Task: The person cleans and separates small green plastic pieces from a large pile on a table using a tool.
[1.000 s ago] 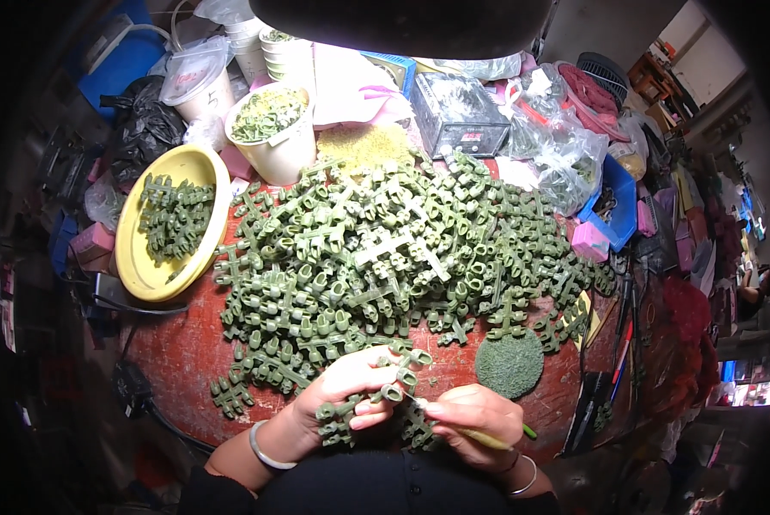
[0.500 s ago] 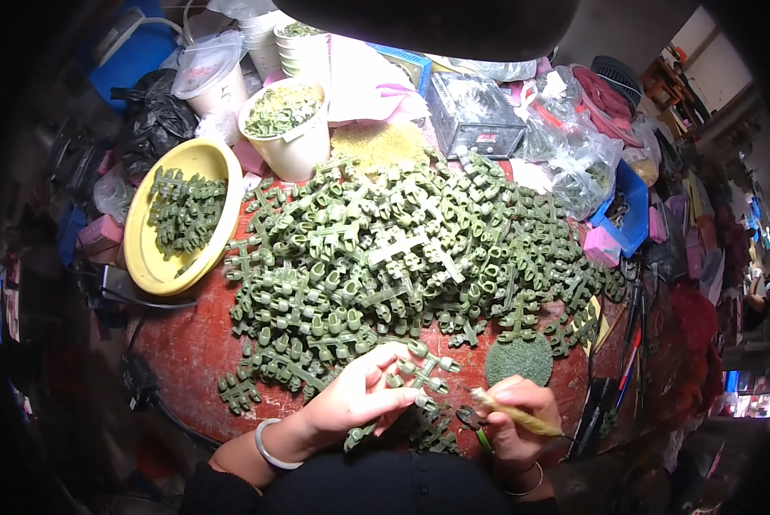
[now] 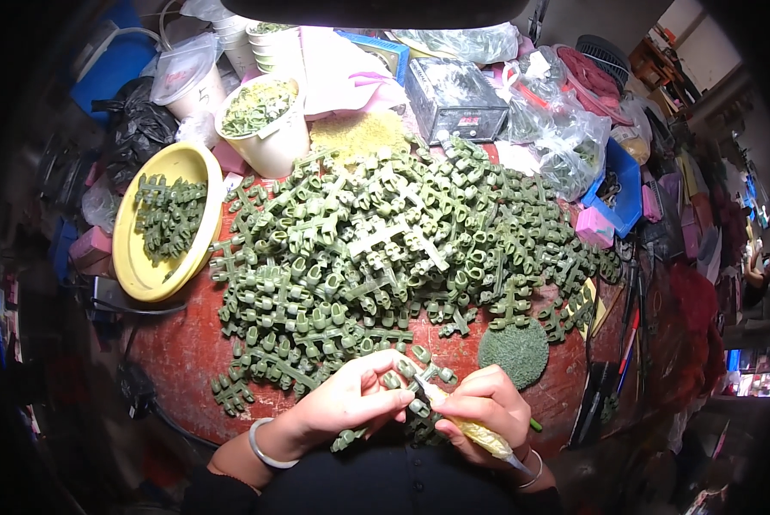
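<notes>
My left hand (image 3: pixel 355 396) pinches a branched green moulded piece (image 3: pixel 434 371) with small cup-like parts along its stem. In my right hand (image 3: pixel 488 412) is a pen-like tool (image 3: pixel 481 436) with a yellow wrapped handle. Its pale narrow tip meets the branched piece, or lies just over it. A bright green tip of something (image 3: pixel 535 424) shows beside my right hand; the rest is hidden. Beyond both hands spreads a large heap of similar green branched pieces (image 3: pixel 376 249). More of them lie under my hands, partly covered.
A yellow basin (image 3: pixel 126 257) holding green pieces tilts at the left. Behind the heap stand a white bucket (image 3: pixel 282 146) of green bits and a black box (image 3: pixel 454 103). A round green pad (image 3: pixel 514 354), a blue tray (image 3: pixel 627 184) and several tools (image 3: pixel 630 343) lie at the right.
My right hand has moved left and brought the tool's tip to the branched piece. My left hand keeps its hold. The whole view has shifted slightly.
</notes>
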